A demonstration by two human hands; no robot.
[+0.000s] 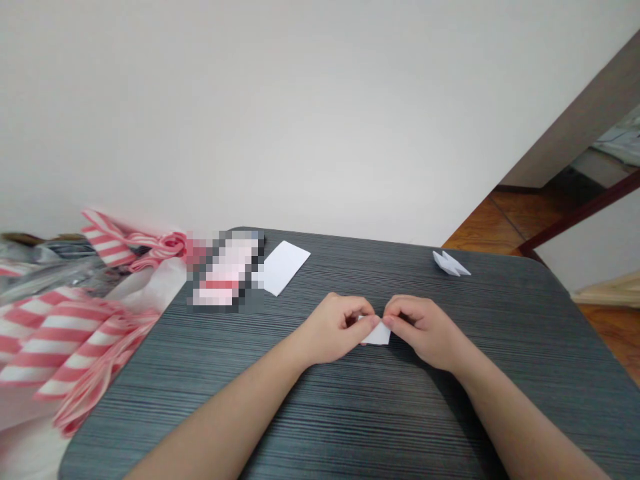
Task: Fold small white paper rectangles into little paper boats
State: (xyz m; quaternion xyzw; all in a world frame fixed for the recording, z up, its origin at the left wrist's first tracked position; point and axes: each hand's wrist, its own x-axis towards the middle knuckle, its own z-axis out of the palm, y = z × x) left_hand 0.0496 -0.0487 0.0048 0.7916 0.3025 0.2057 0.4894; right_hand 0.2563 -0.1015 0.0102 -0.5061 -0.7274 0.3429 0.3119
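A small white folded paper piece (378, 333) lies on the dark grey striped table (350, 413), pinched from both sides. My left hand (336, 328) grips its left edge with curled fingers. My right hand (421, 329) pinches its right edge, thumb and fingers pressed together. Most of the paper is hidden between the fingers.
A flat white paper rectangle (284, 267) lies at the back of the table beside a blurred-out patch (225, 270). Folded white paper pieces (451, 263) sit at the back right. Red-and-white striped plastic bags (75, 333) lie heaped off the table's left edge. White wall behind.
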